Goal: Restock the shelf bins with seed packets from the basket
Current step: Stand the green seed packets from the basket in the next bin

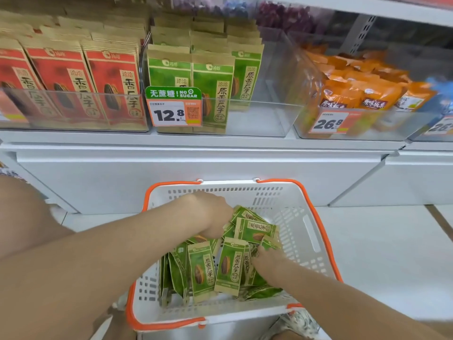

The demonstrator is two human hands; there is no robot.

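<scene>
The right half of the middle clear bin point(269, 114) lies open beside the standing green packets point(212, 94), and I can reach it over the low front wall; the price tag point(174, 110) covers the front left. In the basket point(302, 217), loose packets point(228, 266) heap in the middle, leaving bare room along the right and far walls.

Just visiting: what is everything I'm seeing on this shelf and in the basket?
basket: one, white with orange handles, below the shelf
loose seed packets: many, green, piled in the basket
shelved green packets: several, green, upright in middle clear bin
red packets: several, red, left bin
orange bags: several, orange, right bin
price tags: at least two, white and orange, bin fronts
left hand: one, bare, among basket packets, fingers hidden
right hand: one, bare, fingertips buried in basket packets
</scene>
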